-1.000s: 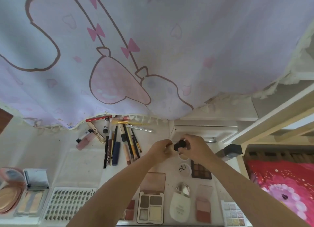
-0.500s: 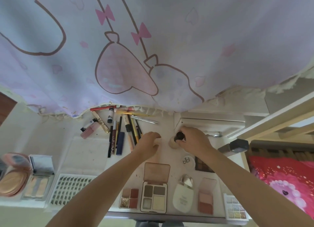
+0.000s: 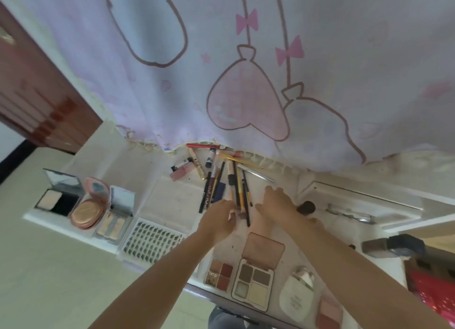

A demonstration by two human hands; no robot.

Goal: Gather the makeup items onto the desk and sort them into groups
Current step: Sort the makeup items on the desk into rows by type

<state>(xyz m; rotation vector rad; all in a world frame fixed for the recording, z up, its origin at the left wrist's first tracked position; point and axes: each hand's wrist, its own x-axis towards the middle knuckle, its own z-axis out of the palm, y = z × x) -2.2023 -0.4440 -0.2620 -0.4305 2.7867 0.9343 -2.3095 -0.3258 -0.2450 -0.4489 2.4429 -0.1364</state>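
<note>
Single head-worn wide-angle view, aimed forward and down over the desk; both forearms are seen entering from below. Curtain fills upper frame. Close range.

Matt white desk, faintly speckled and smudged. Thin printed cloth curtain, soft, hem frayed. Glossy plastic compacts: round peach one with pearly sheen, square case with mirrored lid. Powdery matt pans in the 4-shade palette. Smooth, satin white plastic bottle. Dark reddish wood door, semi-gloss.
</note>
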